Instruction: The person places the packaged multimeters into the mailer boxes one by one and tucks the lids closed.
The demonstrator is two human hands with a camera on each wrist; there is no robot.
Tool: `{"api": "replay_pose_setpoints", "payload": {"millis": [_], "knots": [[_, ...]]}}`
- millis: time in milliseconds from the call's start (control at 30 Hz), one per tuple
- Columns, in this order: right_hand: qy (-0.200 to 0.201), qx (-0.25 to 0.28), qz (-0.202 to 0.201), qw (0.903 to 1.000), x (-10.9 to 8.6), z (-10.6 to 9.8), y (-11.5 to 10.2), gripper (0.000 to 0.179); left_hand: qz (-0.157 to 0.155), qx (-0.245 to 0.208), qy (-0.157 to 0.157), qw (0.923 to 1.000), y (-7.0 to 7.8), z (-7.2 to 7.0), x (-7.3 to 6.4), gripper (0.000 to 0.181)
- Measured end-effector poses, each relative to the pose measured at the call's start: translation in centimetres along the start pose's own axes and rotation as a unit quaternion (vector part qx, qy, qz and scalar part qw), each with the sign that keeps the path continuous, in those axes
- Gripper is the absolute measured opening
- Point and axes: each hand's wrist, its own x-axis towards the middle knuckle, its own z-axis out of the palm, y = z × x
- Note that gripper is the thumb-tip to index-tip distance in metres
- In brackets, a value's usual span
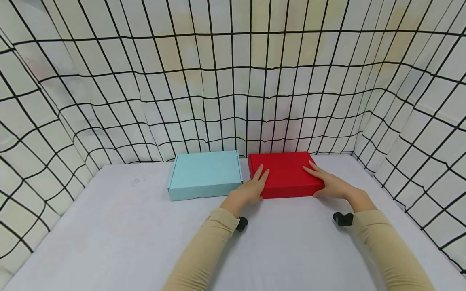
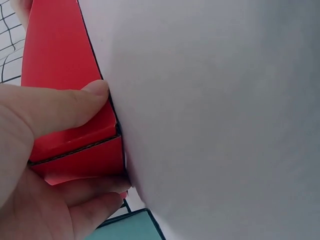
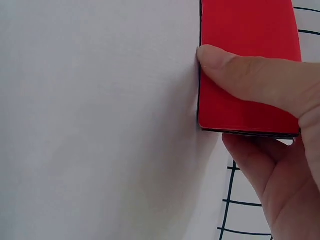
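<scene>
A flat red cardboard box [image 1: 285,171] lies on the white table toward the back, right of the middle. My left hand [image 1: 251,190] grips its front left corner; in the left wrist view the thumb [image 2: 75,107] presses the front face while the fingers [image 2: 95,200] reach along the side. At the front right corner my right hand [image 1: 333,186] holds the box in the same way, its thumb [image 3: 245,75] on the front face and its fingers [image 3: 255,165] round the side. The box's underside is hidden.
Just left of the red box lies a flat light-blue box [image 1: 205,173], close beside my left hand. White walls with a black net [image 1: 233,97] enclose the back and sides of the white table [image 1: 127,234]. A black wrist device [image 1: 343,218] shows below the right wrist.
</scene>
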Motion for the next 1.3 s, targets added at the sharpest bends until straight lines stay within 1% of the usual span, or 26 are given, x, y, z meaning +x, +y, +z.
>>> {"api": "replay_pose_setpoints", "payload": {"millis": [233,433,533,833,933,1167,1300], "knots": [[0.012,-0.022,-0.004,0.9997,0.0,-0.2,-0.1,0.096,-0.009,0.011,-0.003,0.9999,0.4,0.0,-0.1,0.098],[0.025,-0.033,-0.008,0.9991,0.0,-0.4,-0.5,0.092,-0.008,0.010,-0.002,0.9999,0.4,-0.3,-0.1,0.098],[0.029,-0.037,-0.005,0.9989,0.0,-0.4,-0.5,0.091,-0.007,0.016,0.000,0.9998,0.4,-0.4,-0.1,0.098],[0.024,-0.029,0.004,0.9993,-0.3,-0.1,-0.6,0.092,-0.007,0.020,-0.001,0.9998,0.5,-0.1,0.0,0.097],[0.022,-0.036,0.002,0.9991,-0.4,0.0,-0.8,0.092,-0.006,0.023,0.001,0.9997,0.4,-0.1,0.0,0.098],[0.014,-0.048,-0.003,0.9988,-0.4,0.2,-1.2,0.091,-0.005,0.017,0.011,0.9998,0.4,-0.3,0.0,0.099],[0.012,-0.047,0.002,0.9988,-0.5,0.1,-1.5,0.089,-0.003,0.015,0.021,0.9997,0.4,-0.3,-0.2,0.094]]}}
